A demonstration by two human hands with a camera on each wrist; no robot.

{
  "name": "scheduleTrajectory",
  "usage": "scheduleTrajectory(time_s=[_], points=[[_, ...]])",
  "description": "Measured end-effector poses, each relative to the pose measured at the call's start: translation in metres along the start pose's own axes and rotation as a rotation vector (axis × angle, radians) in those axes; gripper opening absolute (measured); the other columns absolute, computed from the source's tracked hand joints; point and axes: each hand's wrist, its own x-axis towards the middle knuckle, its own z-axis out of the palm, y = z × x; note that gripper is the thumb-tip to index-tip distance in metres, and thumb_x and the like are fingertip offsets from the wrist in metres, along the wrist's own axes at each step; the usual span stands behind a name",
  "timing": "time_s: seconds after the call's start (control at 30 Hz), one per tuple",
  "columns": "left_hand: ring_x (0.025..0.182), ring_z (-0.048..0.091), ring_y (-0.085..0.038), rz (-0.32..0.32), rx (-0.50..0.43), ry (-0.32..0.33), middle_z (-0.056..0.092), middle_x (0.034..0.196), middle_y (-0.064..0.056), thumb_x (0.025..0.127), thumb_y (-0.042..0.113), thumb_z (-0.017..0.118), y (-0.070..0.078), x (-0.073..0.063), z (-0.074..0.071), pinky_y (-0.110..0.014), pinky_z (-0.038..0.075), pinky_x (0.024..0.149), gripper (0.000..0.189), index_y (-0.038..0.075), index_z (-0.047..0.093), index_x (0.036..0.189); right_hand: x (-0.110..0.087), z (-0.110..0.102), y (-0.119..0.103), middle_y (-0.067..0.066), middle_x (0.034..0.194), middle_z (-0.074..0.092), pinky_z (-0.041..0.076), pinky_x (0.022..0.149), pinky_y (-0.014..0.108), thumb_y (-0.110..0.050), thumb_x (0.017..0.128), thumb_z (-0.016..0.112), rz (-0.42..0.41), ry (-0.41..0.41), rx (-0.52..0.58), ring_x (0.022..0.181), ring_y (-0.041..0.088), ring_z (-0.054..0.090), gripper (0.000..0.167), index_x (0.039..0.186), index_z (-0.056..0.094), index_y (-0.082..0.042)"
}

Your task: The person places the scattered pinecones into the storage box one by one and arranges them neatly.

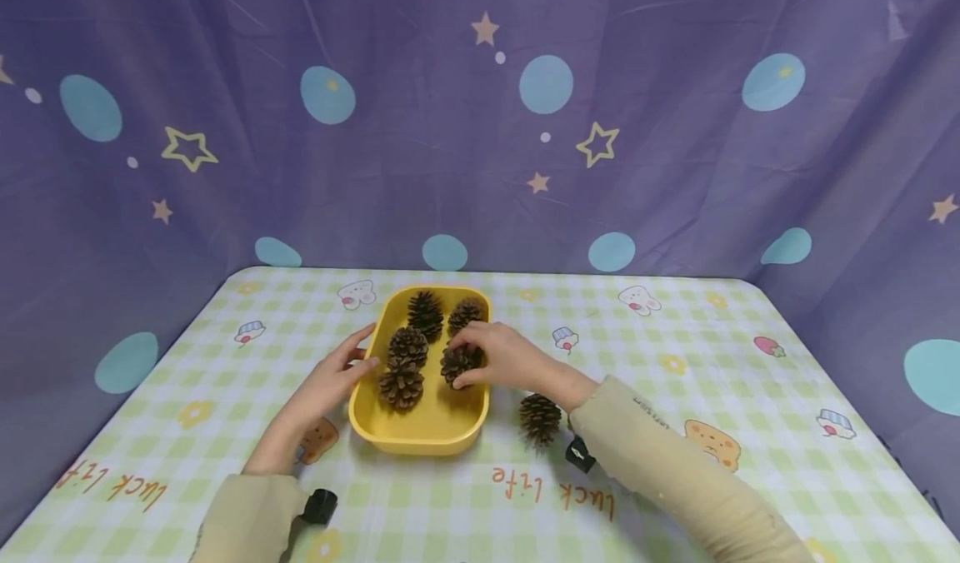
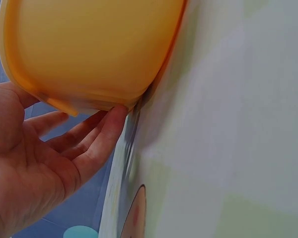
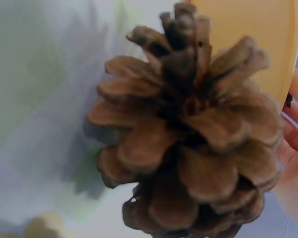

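A yellow plastic tray [image 1: 420, 436] with rounded corners holds several brown pine cones [image 1: 408, 348]. My left hand [image 1: 339, 373] holds the tray at its left side, thumb at the rim and fingers against the outer wall; in the left wrist view the fingertips [image 2: 118, 113] touch the tray low down. Inside the tray, at its right side, my right hand [image 1: 501, 355] grips a pine cone [image 1: 459, 368] between thumb and fingers. Another pine cone [image 1: 540, 419] lies on the table below my right wrist; it fills the right wrist view and covers much of the tray there.
The table has a green-and-white checked cloth [image 1: 637, 338] with printed cartoons and lettering. Behind it hangs a purple curtain [image 1: 420, 130] with stars and blue ovals. A small black device [image 1: 321, 506] sits on the left wrist, and another [image 1: 580, 455] on the right.
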Motion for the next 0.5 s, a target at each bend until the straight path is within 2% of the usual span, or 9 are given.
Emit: scheduleTrajectory(time_s=[0.5], points=[[0.1, 0.057, -0.026, 0.009, -0.005, 0.003, 0.046, 0.128, -0.02, 0.094, 0.036, 0.047, -0.0006, -0.0003, -0.0004, -0.033, 0.05, 0.074, 0.062, 0.023, 0.017, 0.147, -0.0018, 0.0018, -0.0029, -0.007, 0.106, 0.06, 0.04, 0.088, 0.033, -0.042, 0.077, 0.07, -0.051, -0.015, -0.089, 0.091, 0.009, 0.055, 0.044, 0.112, 0.061, -0.018]])
